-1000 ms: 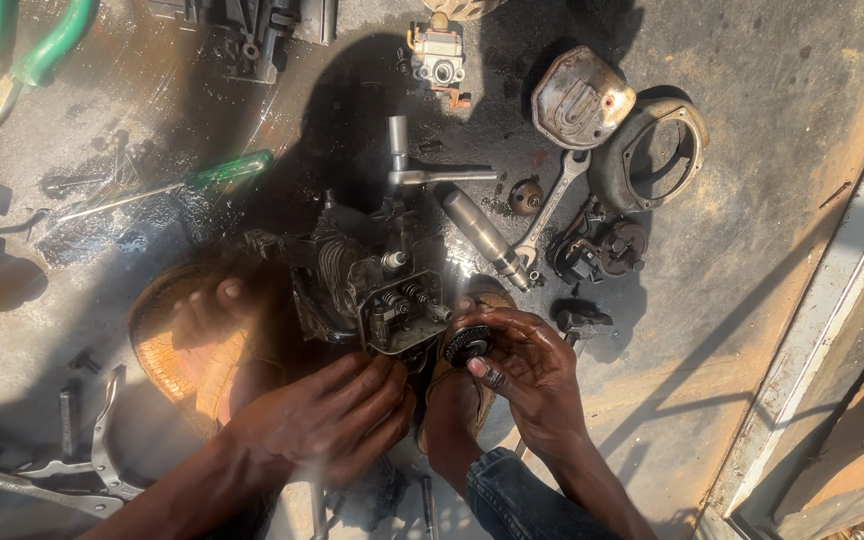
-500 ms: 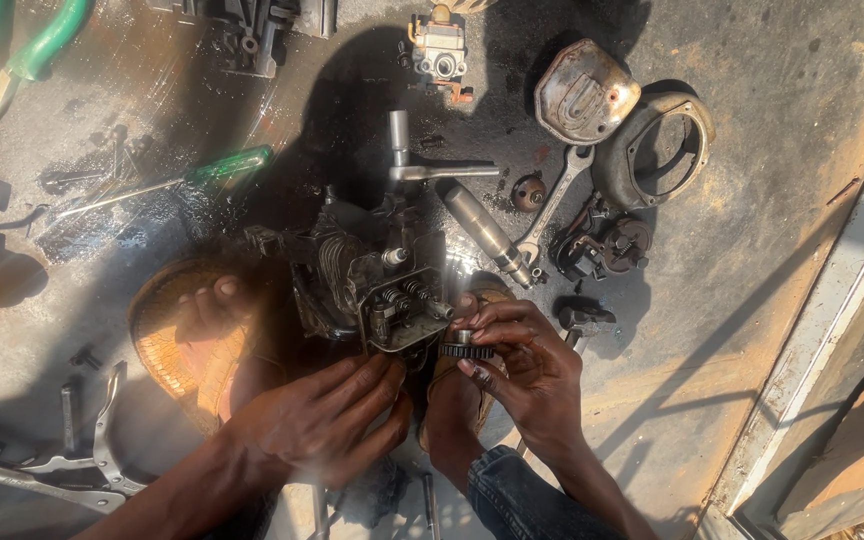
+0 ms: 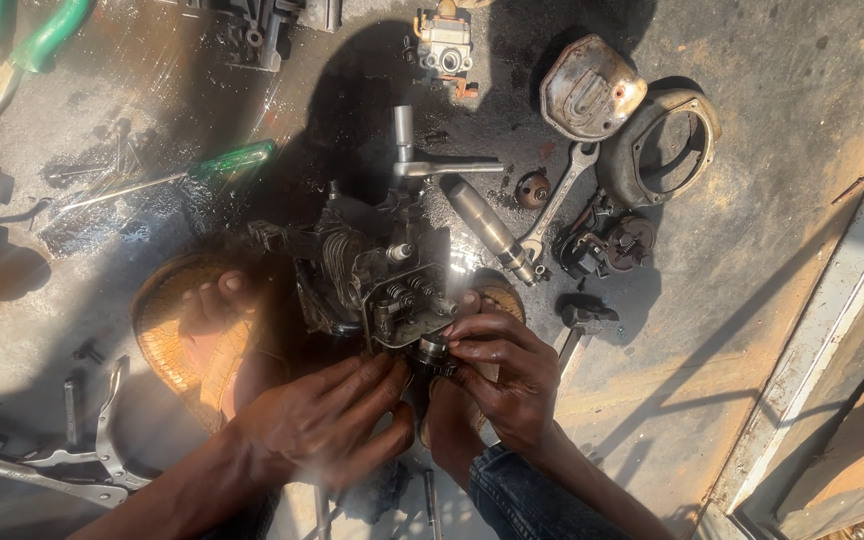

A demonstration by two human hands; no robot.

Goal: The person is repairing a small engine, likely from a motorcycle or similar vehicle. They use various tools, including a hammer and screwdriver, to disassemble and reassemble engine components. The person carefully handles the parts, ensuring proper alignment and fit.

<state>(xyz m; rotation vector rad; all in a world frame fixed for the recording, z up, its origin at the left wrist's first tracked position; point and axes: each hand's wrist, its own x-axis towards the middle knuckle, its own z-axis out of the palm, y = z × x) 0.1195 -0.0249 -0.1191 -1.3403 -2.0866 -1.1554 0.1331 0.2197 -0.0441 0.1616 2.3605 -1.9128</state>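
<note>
Right now I am working on a small engine block (image 3: 372,285) sitting on the oily concrete floor (image 3: 772,170), wedged between my sandalled feet. My left hand (image 3: 327,420) is cupping the near lower edge of the block, fingers curled together against the metal, steadying it. My right hand (image 3: 502,375) is pinching a small round gear-like part (image 3: 434,352) at the near face of the block, thumb and fingertips closed on it; most of that part is covered by my fingers, so I cannot tell how deep it is sitting.

To do this well, I judge I should be keeping the left hand pressing the block firmly down so it is not rocking, and holding the round part square to its seat instead of tilted, because everything here is slick with oil and a slip looks likely. Light, even finger pressure seems wiser than force.

Lying around me: a green-handled screwdriver (image 3: 202,165) off to the left, a T-shaped socket wrench (image 3: 422,160) just beyond the block, an open-ended spanner (image 3: 557,200) to the right, next to it a grey metal cover (image 3: 592,90) and a round housing ring (image 3: 667,145), and locking pliers (image 3: 72,450) near my left forearm. A small carburettor (image 3: 444,45) is resting at the far edge, well apart.
</note>
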